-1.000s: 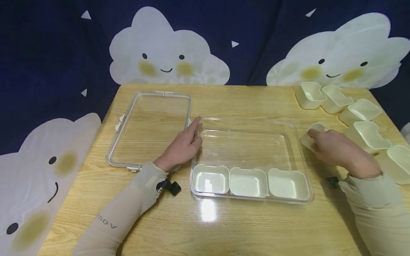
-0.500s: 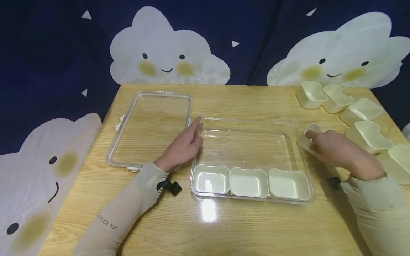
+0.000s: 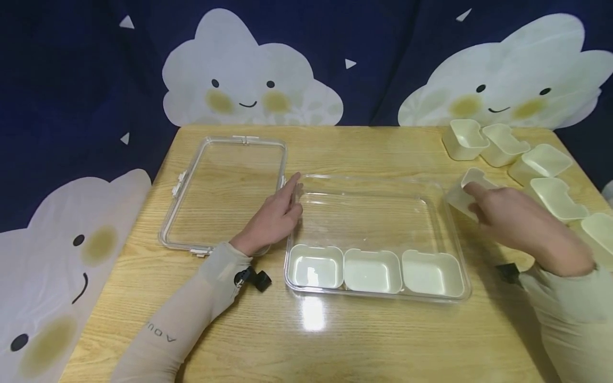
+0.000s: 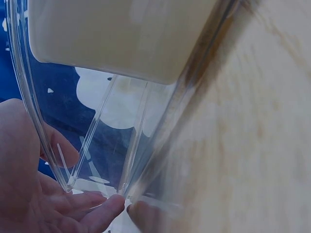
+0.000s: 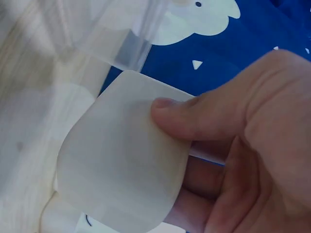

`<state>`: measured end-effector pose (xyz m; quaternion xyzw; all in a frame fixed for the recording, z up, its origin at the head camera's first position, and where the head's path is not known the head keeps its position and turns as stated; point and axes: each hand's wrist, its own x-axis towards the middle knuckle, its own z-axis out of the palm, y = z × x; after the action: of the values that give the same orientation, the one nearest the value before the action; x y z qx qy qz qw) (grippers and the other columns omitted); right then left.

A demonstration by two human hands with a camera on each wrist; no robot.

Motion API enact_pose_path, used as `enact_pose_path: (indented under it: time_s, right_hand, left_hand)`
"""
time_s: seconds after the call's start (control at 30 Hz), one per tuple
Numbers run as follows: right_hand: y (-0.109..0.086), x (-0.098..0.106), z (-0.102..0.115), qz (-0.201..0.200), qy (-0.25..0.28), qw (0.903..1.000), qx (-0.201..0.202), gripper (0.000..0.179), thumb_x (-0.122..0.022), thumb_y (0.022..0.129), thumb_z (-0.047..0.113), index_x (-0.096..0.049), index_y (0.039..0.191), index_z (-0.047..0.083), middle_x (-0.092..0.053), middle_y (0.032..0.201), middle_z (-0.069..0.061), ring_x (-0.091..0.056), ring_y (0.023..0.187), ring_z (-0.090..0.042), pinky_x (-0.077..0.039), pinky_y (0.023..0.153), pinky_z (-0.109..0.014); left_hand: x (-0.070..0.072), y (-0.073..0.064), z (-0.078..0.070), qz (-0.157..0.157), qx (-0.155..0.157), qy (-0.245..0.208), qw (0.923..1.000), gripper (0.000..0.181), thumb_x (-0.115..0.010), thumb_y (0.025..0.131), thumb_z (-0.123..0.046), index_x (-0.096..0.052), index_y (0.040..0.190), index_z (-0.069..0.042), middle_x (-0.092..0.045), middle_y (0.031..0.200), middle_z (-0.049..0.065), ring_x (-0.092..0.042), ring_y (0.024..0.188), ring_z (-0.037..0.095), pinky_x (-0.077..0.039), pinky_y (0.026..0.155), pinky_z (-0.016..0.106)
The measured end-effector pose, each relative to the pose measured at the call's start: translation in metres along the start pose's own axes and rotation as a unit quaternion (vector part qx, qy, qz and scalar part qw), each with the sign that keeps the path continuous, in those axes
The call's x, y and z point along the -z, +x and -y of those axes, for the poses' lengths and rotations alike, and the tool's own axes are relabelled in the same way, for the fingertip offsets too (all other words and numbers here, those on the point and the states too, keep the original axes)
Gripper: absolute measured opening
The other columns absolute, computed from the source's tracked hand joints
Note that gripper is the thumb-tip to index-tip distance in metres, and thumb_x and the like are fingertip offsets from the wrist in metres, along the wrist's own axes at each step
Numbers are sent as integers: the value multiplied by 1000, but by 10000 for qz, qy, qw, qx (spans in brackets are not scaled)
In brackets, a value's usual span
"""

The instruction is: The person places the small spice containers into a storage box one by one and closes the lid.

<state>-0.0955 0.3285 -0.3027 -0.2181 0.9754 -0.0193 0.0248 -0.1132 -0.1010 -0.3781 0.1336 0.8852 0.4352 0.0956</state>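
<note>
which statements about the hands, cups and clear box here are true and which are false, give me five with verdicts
1. The right hand holds a cream cup. True.
2. The left hand pinches another cup. False: the left hand touches the left end of the clear box.
3. Three cups stand in a row inside the clear box. True.
4. The clear lid covers the clear box. False: the clear lid lies on the table, to the left of the box.
5. Five other cups stand on the right side of the table. True.
</note>
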Motion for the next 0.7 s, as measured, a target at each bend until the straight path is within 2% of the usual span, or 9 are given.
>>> enact_pose_path:
  time_s: [0.07, 0.13, 0.2, 0.27, 0.3, 0.43, 0.5, 0.6, 0.7]
  right_hand:
    - [-1, 2, 3, -100, -36, 9999, 51, 15, -59, 95, 1, -51, 107, 5, -42, 59, 2, -42, 58, -16, -33, 52, -32]
    - [-2, 4, 5, -182, -66, 9998, 76, 16, -61, 95, 1, -52, 107, 5, -42, 59, 2, -41, 57, -15, -32, 52, -32]
    - [-3, 6, 7, -265, -102, 9996, 81, 19, -62, 94, 0, -53, 109, 4, -42, 59, 3, -40, 57, -15, -33, 53, -32]
    - [-5, 8, 9, -297, -146, 9994, 52, 21, -63, 93, 1, -53, 113, 2, -43, 59, 2, -40, 57, -15, -33, 53, -32]
    - [-5, 9, 9, -314, -159, 9994, 19, 22, -62, 93, 1, -53, 114, 1, -43, 59, 2, -40, 57, -16, -33, 52, -33]
    - [-10, 13, 12, -542, -219, 9983, -68, 23, -62, 92, 1, -53, 113, 1, -42, 58, 1, -40, 56, -18, -33, 50, -35]
    - [-13, 15, 14, -725, -238, 9970, -94, 22, -62, 91, 0, -54, 111, 3, -42, 58, 0, -40, 56, -19, -32, 50, -36]
    - [-16, 18, 17, -982, -258, 9948, -46, 23, -62, 89, -1, -55, 111, 3, -41, 58, 1, -40, 56, -19, -32, 49, -37]
    - [-17, 21, 21, -1161, -253, 9929, 72, 27, -64, 88, -2, -57, 113, 4, -41, 57, 1, -40, 55, -19, -33, 47, -38]
  left_hand:
    - [0, 0, 0, -30, -6, -18, 10000, 75, -44, 101, -20, -11, 168, -16, -32, 170, 12, -45, 140, 25, -32, 126, 45]
    - [1, 0, 0, -14, -13, -58, 10000, 75, -44, 101, -20, -10, 168, -16, -43, 162, 18, -53, 126, 29, -35, 123, 45]
    - [1, -1, 0, -3, -11, -107, 9999, 76, -44, 101, -20, -10, 168, -16, -50, 153, 21, -56, 115, 30, -37, 121, 45]
    - [0, 0, 0, 3, -14, -116, 9999, 75, -44, 101, -21, -10, 168, -17, -50, 154, 21, -55, 115, 29, -36, 122, 45]
    - [0, 0, 0, 9, -25, -124, 9999, 75, -44, 101, -20, -9, 168, -17, -52, 150, 21, -56, 106, 31, -37, 121, 46]
    - [-1, 2, 0, -14, -66, -124, 9999, 75, -43, 101, -21, -10, 168, -16, -39, 166, 13, -53, 122, 27, -35, 123, 47]
    - [-1, 2, 0, 2, -67, -156, 9999, 75, -43, 101, -20, -10, 168, -16, -45, 160, 15, -54, 114, 31, -37, 119, 47]
    - [-1, 2, 1, -1, -53, -113, 9999, 74, -43, 101, -20, -11, 168, -15, -45, 161, 15, -50, 126, 27, -37, 120, 45]
    - [0, 0, 1, 4, -38, -123, 9999, 74, -43, 102, -21, -11, 168, -15, -46, 159, 15, -51, 126, 29, -37, 119, 46]
